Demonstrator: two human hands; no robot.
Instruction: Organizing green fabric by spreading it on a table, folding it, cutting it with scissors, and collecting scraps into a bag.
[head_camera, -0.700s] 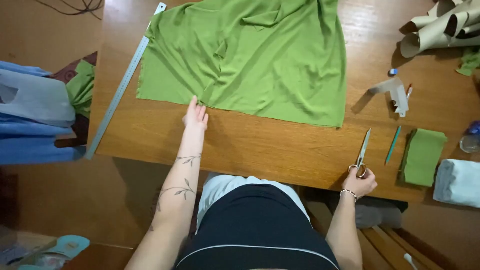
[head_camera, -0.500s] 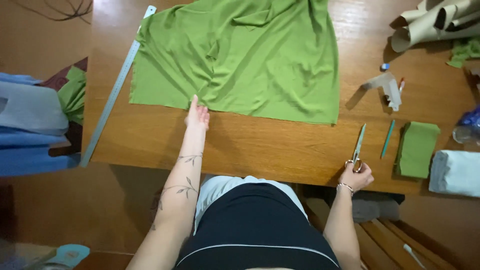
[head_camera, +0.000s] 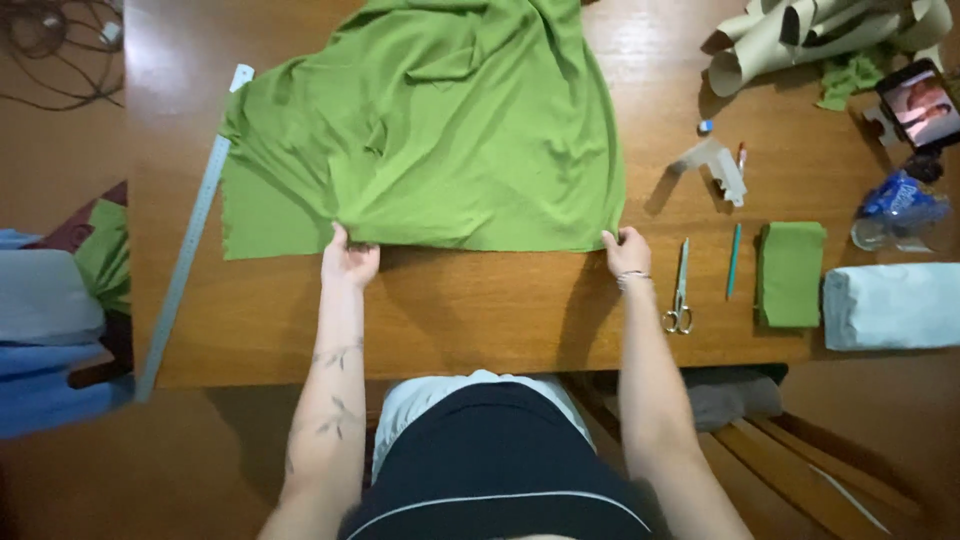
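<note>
There is one big green cloth (head_camera: 440, 130) at 12 o'clock on one wooden table (head_camera: 480, 320). Two hands are on its near edge: one left hand (head_camera: 349, 260) and one right hand (head_camera: 627, 250). At 9 o'clock lies one long metal ruler (head_camera: 190, 240). At 3 o'clock there is one pair of scissors (head_camera: 680, 290), one teal pencil (head_camera: 734, 260) and one small folded green cloth (head_camera: 790, 275). At 2 o'clock sits one phone (head_camera: 918, 105).

One head-worn view looks steeply down, close over the wooden table (head_camera: 450, 320)
</note>
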